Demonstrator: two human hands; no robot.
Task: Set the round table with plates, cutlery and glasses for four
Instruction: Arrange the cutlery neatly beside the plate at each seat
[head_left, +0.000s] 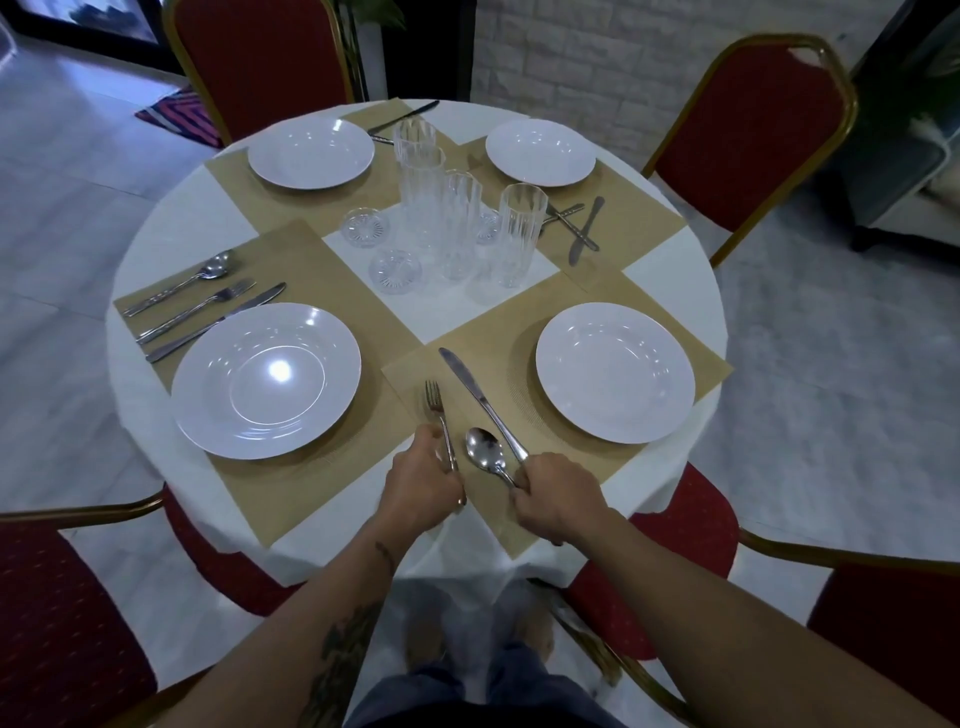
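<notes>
The round table has a white cloth and tan placemats, each with a white plate: near left, near right, far left, far right. My left hand grips a fork on the near-right placemat. My right hand holds the handles of a spoon and a knife on the same mat. A spoon, fork and knife set lies left of the near-left plate. Several tall ribbed glasses stand at the table's centre.
Small glass coasters sit beside the glasses. Loose cutlery lies crossed by the far-right plate and beyond the far-left plate. Red chairs with gold frames surround the table: far left, far right, near left.
</notes>
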